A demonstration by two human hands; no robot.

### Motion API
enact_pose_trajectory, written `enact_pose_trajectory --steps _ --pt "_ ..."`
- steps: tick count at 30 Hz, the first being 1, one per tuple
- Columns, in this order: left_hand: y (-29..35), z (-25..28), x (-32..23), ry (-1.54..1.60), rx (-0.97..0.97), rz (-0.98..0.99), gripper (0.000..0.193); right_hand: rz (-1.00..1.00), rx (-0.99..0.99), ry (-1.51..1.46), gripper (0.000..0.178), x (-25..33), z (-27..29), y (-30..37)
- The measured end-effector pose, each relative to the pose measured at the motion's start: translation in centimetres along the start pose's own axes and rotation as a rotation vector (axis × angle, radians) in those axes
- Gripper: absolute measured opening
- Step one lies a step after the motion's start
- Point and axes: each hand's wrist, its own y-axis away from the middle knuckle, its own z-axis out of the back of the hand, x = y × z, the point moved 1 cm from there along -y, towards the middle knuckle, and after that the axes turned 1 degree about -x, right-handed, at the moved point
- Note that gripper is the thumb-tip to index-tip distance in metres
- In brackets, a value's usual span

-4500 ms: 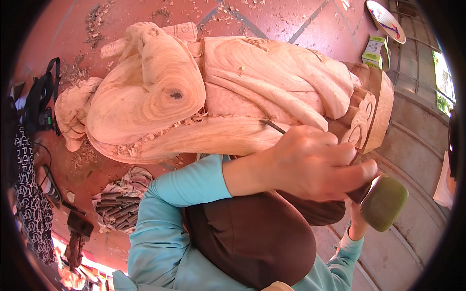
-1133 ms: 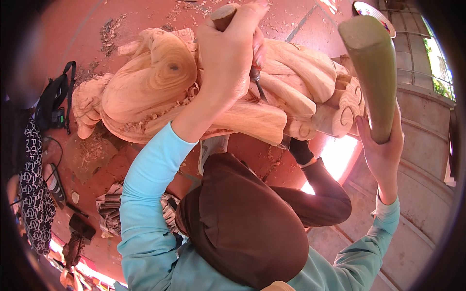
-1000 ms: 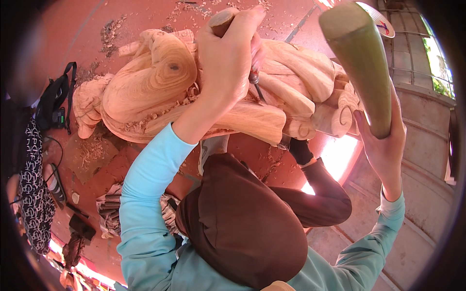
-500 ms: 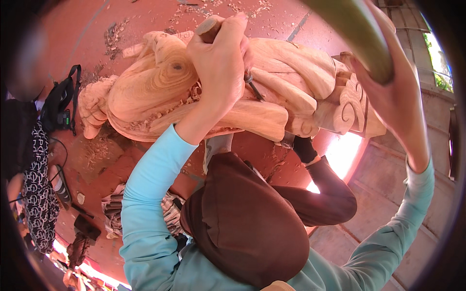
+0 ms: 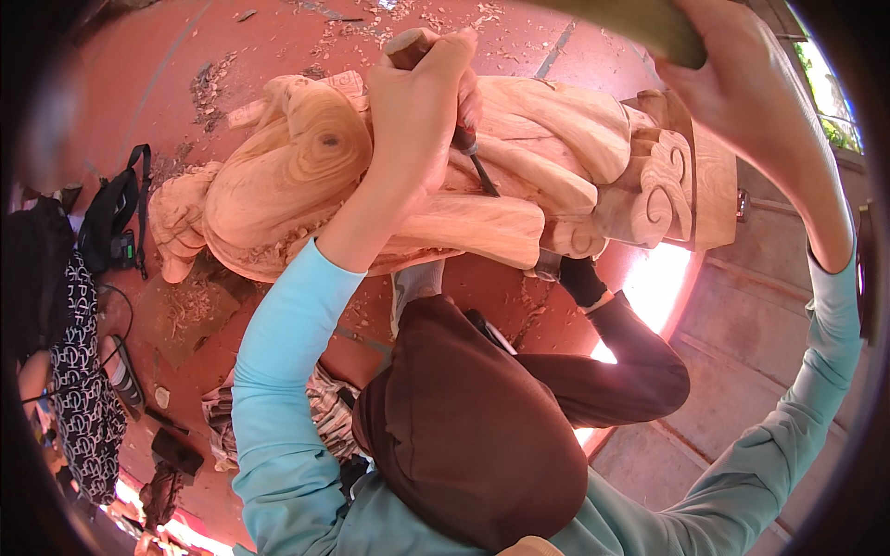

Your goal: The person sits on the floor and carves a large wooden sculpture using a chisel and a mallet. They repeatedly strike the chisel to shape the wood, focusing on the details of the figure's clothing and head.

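your left hand (image 5: 419, 97) is wrapped tight around the wooden handle of a chisel (image 5: 451, 111), fist fully closed, thumb side up near the round butt end of the handle. the dark metal blade pokes out below your fist and angles down to the right, its tip touching the wooden carving (image 5: 371, 185) in a groove between two long rounded folds.

your right hand (image 5: 742, 83) is up high at the top right of the view, closed around a greenish mallet (image 5: 640, 23). only the lower end of the mallet shows, the rest runs off the top edge, and it's well above the carving, not touching it.

the carving itself is a big pale figure lying on its side across the red floor (image 5: 213, 46), with a knotty swirl on the left part and curled scroll shapes on the right end by your right wrist. wood chips are scattered on the floor around it.

your knee in dark brown trousers (image 5: 482, 417) sits just below the carving, and both your sleeves are light blue. off to the left there's a black bag (image 5: 111, 222) on the floor, and a striped cloth (image 5: 320, 422) near your left elbow.
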Motion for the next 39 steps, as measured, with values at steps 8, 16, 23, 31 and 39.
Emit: enact_pose_trajectory --steps 8,16,23,31,39 --pt "-0.1 0.7 -1.8 -0.107 -0.021 -0.091 0.040 0.035 -0.244 -0.015 0.078 0.3 -1.1 2.6" --pt "0.9 -1.4 -1.2 -0.008 -0.052 -0.224 0.041 -0.174 -0.279 -0.356 0.077 -1.5 -2.3 6.7" --pt "1.3 -1.7 0.5 0.017 -0.005 -0.198 0.035 -0.228 -0.295 -0.477 0.077 -1.0 -2.9 7.2" --pt "2.6 -1.0 0.6 0.007 -0.058 -0.308 0.040 -0.271 -0.298 -0.531 0.076 0.2 -2.1 6.5" --pt "1.6 -0.3 0.7 0.026 -0.099 -0.222 0.038 -0.112 -0.233 -0.021 0.074 2.4 0.6 3.4"
